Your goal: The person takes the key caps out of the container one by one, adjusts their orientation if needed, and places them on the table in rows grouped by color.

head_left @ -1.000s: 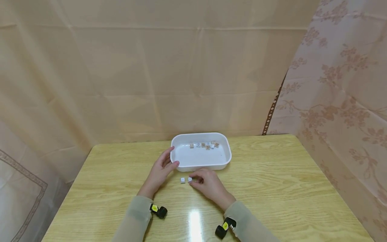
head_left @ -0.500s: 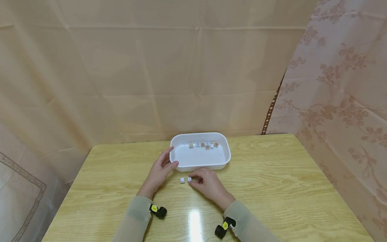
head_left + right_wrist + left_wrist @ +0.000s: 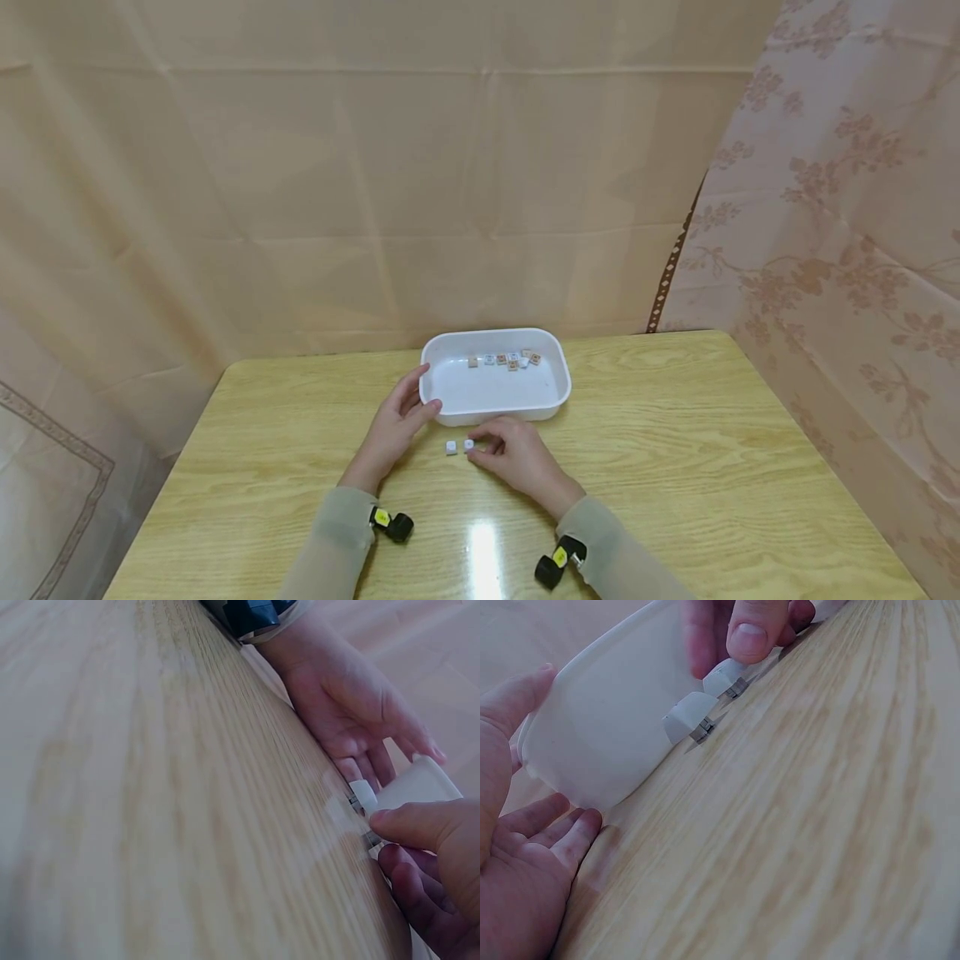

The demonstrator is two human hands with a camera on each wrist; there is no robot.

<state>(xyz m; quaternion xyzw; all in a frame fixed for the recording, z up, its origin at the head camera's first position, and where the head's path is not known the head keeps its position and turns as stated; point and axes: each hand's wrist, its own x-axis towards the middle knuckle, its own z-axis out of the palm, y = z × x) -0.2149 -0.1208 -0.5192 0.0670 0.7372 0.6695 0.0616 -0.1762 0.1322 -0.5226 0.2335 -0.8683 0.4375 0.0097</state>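
Observation:
A white tray (image 3: 487,396) stands near the back of the table. My left hand (image 3: 392,425) holds its near left corner, thumb at the rim and fingers against the outer wall low down. In front of the tray sit two small white keycaps on grey switch-like bases. My right hand (image 3: 519,458) pinches the right-hand keycap (image 3: 468,445) between thumb and fingers, close over the tabletop. The left keycap (image 3: 688,716) stands upright a short gap away, untouched. In the right wrist view, the right thumb (image 3: 412,825) partly covers the pinched keycap.
Several small brown and white square pieces (image 3: 513,364) lie in the far part of the tray. Both hands work over a wood-grain table (image 3: 675,467). A beige curtain (image 3: 450,208) hangs behind the table, with a patterned one (image 3: 847,250) on the right.
Both hands keep their places on the tray and the right keycap. The whole head view has drifted very slightly; nothing else visibly moves.

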